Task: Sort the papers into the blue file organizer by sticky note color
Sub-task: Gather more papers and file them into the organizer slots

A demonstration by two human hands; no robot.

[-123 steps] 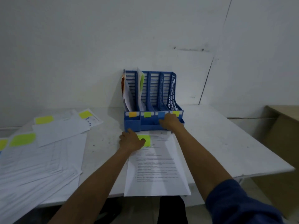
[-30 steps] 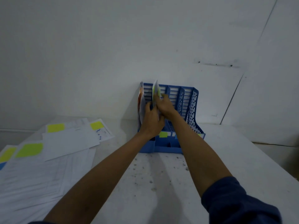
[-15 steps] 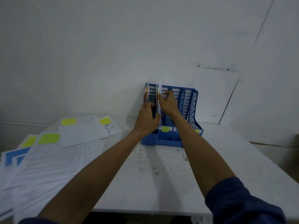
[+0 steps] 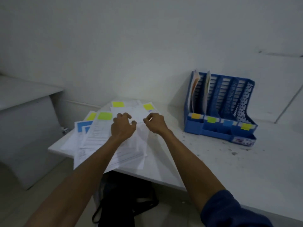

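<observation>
The papers lay in a loose, overlapping heap at the left end of the white table, several with yellow-green sticky notes at their top edges and two showing blue blocks at the heap's left side. A plain sheet lay across the far part of the heap. The left hand was over it with fingers spread and bent, tips down on the paper and gripping nothing. The right hand was at that sheet's right edge with fingers curled in; whether they pinched the paper could not be told.

Half a second earlier both hands had been up at the blue file organizer, working a sheet into its second slot. They had since left it and come across to the heap, and the view had swung left with them, so the organizer stood off to the right, well apart from the hands. Sheets stood in its first slot and second slot. Its front carried orange, green, blue and yellow labels.

A navy sleeve covered the right upper arm, a black bag lay on the floor under the table, and a grey cabinet stood to the left
</observation>
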